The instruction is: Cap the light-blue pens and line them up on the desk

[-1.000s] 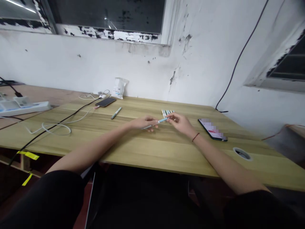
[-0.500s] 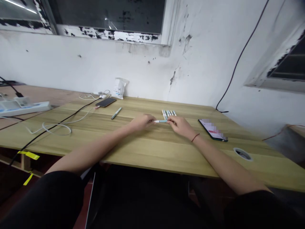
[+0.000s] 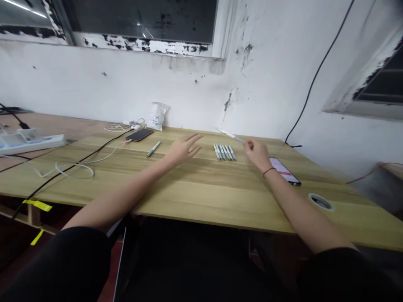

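My right hand [image 3: 256,152] is lifted over the wooden table [image 3: 201,188] and pinches one pen [image 3: 229,134], which sticks out to the upper left. Just left of that hand a row of several pens [image 3: 224,152] lies side by side on the table. My left hand [image 3: 184,149] hovers with its fingers spread, holding nothing, between that row and a single green pen [image 3: 153,149] lying farther left.
A phone [image 3: 285,171] lies right of my right wrist, with a round cable hole [image 3: 320,202] beyond it. At the back left are a second phone [image 3: 139,134] on a cable, a small white packet [image 3: 156,116], loose cords [image 3: 67,165] and a power strip [image 3: 30,140].
Both hands held one pen together low over the table. Now my left hand has let go and opened, and my right hand has lifted the pen up and to the right.
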A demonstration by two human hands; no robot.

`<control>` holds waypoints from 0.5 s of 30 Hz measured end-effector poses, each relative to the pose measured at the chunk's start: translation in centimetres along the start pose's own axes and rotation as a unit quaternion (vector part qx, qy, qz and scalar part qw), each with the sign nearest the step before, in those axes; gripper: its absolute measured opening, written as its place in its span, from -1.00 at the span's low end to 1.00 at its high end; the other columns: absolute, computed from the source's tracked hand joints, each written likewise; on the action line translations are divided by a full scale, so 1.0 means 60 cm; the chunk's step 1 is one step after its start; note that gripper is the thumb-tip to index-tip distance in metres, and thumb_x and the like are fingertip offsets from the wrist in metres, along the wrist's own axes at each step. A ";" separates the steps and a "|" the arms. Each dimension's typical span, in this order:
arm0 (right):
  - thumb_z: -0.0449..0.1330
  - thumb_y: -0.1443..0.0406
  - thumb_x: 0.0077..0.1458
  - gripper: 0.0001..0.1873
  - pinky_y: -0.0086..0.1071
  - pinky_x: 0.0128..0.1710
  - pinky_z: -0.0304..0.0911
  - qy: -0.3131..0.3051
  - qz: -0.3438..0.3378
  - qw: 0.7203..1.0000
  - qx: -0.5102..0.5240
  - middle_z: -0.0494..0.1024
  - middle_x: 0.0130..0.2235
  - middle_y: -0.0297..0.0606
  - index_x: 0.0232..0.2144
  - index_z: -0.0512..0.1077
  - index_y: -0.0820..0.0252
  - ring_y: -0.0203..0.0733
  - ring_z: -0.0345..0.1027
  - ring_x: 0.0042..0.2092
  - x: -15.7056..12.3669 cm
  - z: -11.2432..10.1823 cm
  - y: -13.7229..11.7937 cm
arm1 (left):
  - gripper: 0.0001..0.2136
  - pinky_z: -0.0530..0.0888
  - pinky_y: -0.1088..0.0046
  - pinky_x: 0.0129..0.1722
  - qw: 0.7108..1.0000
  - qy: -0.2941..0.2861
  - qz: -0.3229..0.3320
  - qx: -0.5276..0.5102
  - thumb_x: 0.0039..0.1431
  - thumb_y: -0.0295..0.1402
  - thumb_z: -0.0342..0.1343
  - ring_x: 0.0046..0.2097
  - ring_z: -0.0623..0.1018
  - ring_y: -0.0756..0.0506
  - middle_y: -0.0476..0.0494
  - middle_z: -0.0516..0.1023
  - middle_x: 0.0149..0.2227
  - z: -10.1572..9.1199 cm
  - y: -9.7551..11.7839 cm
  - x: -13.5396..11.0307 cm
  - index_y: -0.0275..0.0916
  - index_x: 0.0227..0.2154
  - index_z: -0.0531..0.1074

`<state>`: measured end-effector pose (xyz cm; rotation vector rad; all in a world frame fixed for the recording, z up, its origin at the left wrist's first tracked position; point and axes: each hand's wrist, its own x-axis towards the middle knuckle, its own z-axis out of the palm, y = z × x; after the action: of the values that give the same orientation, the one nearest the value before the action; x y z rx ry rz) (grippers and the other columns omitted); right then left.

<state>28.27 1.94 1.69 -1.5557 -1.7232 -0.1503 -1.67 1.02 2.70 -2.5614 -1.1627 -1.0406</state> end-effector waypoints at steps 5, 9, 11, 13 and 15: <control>-0.06 0.24 0.14 -0.63 -0.29 -0.34 0.11 -0.061 0.126 0.977 -0.157 0.54 -0.28 0.09 -0.28 0.48 0.33 0.05 0.40 -0.24 0.021 0.017 0.079 | -0.66 0.20 0.35 0.14 0.989 0.000 -0.103 0.105 0.23 -0.26 -0.12 0.10 0.35 -0.15 -0.20 0.38 0.08 -0.018 -0.105 0.000 -0.28 -0.08 0.44; -0.06 0.18 0.12 -0.60 -0.31 -0.40 0.09 -0.179 0.105 0.959 -0.192 0.54 -0.32 0.11 -0.40 0.49 0.32 0.02 0.40 -0.30 0.015 0.041 0.084 | -0.67 0.25 0.36 0.08 0.965 -0.030 -0.203 0.163 0.20 -0.34 -0.15 0.03 0.39 -0.16 -0.19 0.45 0.00 -0.033 -0.179 -0.012 -0.26 -0.11 0.46; -0.03 0.15 0.10 -0.61 -0.33 -0.43 0.07 -0.199 0.079 0.959 -0.188 0.53 -0.38 0.04 -0.47 0.47 0.28 -0.05 0.38 -0.36 0.011 0.048 0.079 | -0.67 0.28 0.34 0.05 0.948 -0.047 -0.254 0.185 0.18 -0.34 -0.13 0.02 0.39 -0.17 -0.19 0.43 0.01 -0.038 -0.203 -0.022 -0.24 -0.10 0.46; -0.01 0.11 0.09 -0.61 -0.36 -0.45 0.05 -0.207 0.057 0.961 -0.177 0.52 -0.45 -0.05 -0.53 0.44 0.24 -0.11 0.35 -0.41 0.007 0.052 0.077 | -0.66 0.28 0.30 0.04 0.935 -0.060 -0.287 0.197 0.17 -0.33 -0.11 0.03 0.37 -0.20 -0.21 0.41 0.03 -0.039 -0.220 -0.031 -0.22 -0.07 0.45; 0.00 0.07 0.08 -0.60 -0.38 -0.48 0.03 -0.208 0.048 0.964 -0.161 0.50 -0.50 -0.12 -0.58 0.41 0.22 -0.16 0.32 -0.44 0.005 0.055 0.078 | -0.64 0.27 0.25 0.04 0.926 -0.081 -0.311 0.201 0.17 -0.29 -0.11 0.06 0.35 -0.23 -0.25 0.39 0.05 -0.037 -0.235 -0.038 -0.22 -0.04 0.43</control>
<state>30.85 5.15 -2.28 -2.0174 -2.0137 -0.0579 -13.88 8.49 0.85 -2.0185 -2.0651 -0.5801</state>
